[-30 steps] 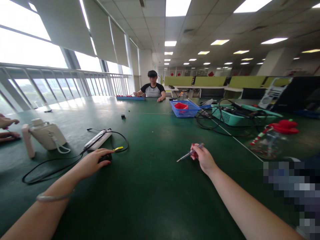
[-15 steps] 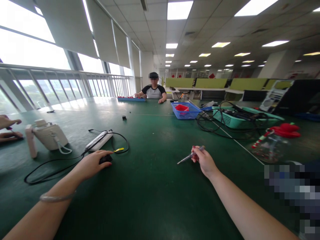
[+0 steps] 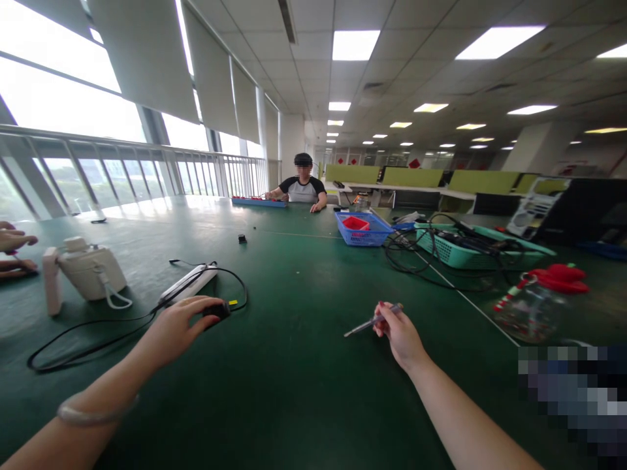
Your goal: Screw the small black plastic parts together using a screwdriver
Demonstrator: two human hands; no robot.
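My left hand (image 3: 183,323) pinches a small black block (image 3: 218,309) between thumb and fingers; its kind is too dark to make out. Beside that hand lies a white power strip (image 3: 189,285) with a looped black cable (image 3: 98,321) carrying a yellow tag. My right hand (image 3: 398,333) grips a slim screwdriver (image 3: 367,326) by its handle, with the metal tip pointing left over the green tabletop (image 3: 294,391). A gap of bare table separates the two hands.
A cream bottle (image 3: 93,271) and a pink device (image 3: 52,281) stand left, near another person's hands (image 3: 17,251). A blue basket (image 3: 363,235), a green basket (image 3: 455,254) with cables, and a red-lidded jar (image 3: 536,307) are right. Ahead sits a person (image 3: 302,186).
The view has tilted up slightly. My left hand has moved the black block a little right and away from me. My right hand still holds the screwdriver much as before.
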